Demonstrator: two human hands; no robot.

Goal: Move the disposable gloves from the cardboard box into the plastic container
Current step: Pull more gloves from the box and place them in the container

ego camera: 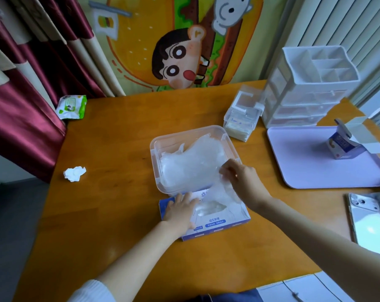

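Pressing cardboard box [220, 224] with flat left hand [180, 211], right hand [244, 182] pinching glove [221, 191] by fingertips

Table [119, 214]: orange-brown wood, faint grain.
Container [156, 149]: clear, colourless.
Gloves [189, 168] in container: translucent, milky white.
Cardboard box [219, 225], just in front of container: blue sides, white top, blue labels w/ white print.
Tray [304, 166], right of container: plain pale lilac.
Carton [341, 147], on tray: blue & white.
Drawer unit [311, 94], behind-right of container: white frame, clear drawers.
Wipes pack [71, 106], behind-left of container: white & green.
Tissue [74, 173], left of container: white.
Curtain [21, 105], far left of container: maroon & cream stripes, satin sheen.
Wall cloth [163, 40], behind container: yellow-orange cartoon print, black-haired figure, green & brown bands.
Phone [367, 225], front-right of container: silver-white.
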